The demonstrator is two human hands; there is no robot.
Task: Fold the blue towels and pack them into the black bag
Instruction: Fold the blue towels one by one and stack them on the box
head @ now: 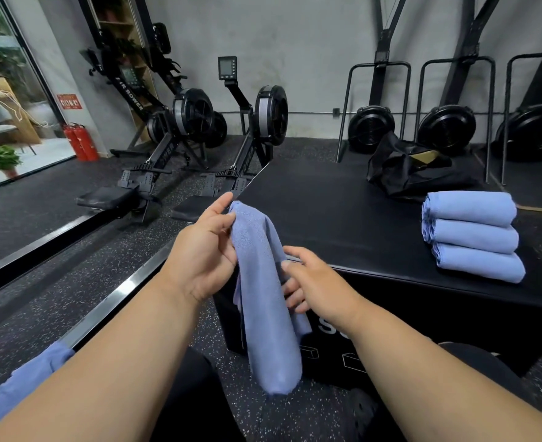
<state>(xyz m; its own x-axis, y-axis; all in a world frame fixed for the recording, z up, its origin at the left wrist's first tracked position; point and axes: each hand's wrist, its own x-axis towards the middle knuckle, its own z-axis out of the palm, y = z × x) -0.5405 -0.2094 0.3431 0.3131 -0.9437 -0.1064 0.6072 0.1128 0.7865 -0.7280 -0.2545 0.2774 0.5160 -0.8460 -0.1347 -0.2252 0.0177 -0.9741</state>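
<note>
The speckled rubber floor (40,218) spread out under everything, with two black rowing machines (199,129) standing against the grey wall ahead of me and to my left. Right in front of me sat a big black padded box (343,212), its flat top carrying most of what I was working with. At its far right corner the black bag (403,169) lay slumped and crumpled, its mouth gaping a little. Nearer to me on the box's right side, three folded blue towels (472,236) were stacked one on another, well apart from the bag. Another loose blue towel (14,381) lay bunched low on my left, partly hidden under my forearm. The towel I was working on (263,298) hung lengthwise in front of the box's near corner, draped down toward the floor. My left hand (204,250) pinched its upper end between thumb and fingers, holding it up. My right hand (314,282) was at the towel's middle from the other side, fingers curled against the cloth and gripping its edge. Two red fire extinguishers (81,143) stood by the glass door at far left.
</note>
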